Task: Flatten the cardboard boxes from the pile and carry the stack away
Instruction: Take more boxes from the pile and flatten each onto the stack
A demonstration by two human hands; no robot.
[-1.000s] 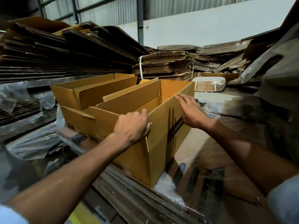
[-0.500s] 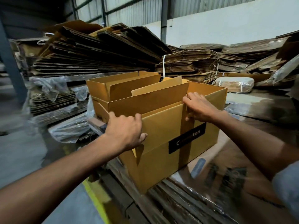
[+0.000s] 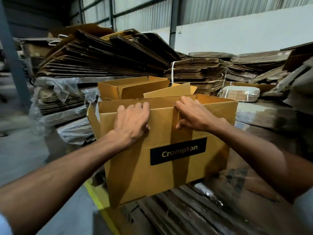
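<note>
A yellow-brown cardboard box [image 3: 216, 133] with a black "Crompton" label stands open-topped in front of me on a low pile of flat cardboard. My left hand [image 3: 131, 122] grips the near top edge of the box, fingers hooked over the rim. My right hand [image 3: 192, 114] grips the same edge just to the right, fingers over the rim and thumb on the front face. A second open box [image 3: 133, 88] of the same colour stands right behind the first.
Tall stacks of flattened cardboard [image 3: 101, 56] fill the back left, with strapped bundles [image 3: 196, 73] behind the boxes. A plastic-wrapped bundle [image 3: 240, 95] lies at the right. Plastic-wrapped stacks [image 3: 61, 102] sit at the left. A yellow floor line [image 3: 94, 197] runs along the pile's edge.
The box has turned so its labelled long side faces me. Both hands have come together onto that side's top edge. My view has swung to the right.
</note>
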